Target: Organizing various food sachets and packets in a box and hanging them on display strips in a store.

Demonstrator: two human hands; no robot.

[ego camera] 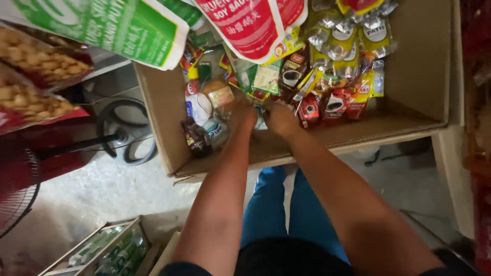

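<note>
seen from above, at 12 o'clock: open cardboard box [409, 71] full of small sachets [337, 61]. both hands down inside, close together near the front wall. left hand [243, 113] among white and brown packets [204, 128] at 9 o'clock of the pile; right hand [279, 118] beside red-and-black sachets [319, 107] at 3 o'clock. fingers buried, grip impossible to tell. crate of bottles [110, 250] at 7 o'clock on the floor.

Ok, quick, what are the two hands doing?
Left hand: down among the sachets in the cardboard box; grip cannot be told.
Right hand: same, cannot be told.
</note>
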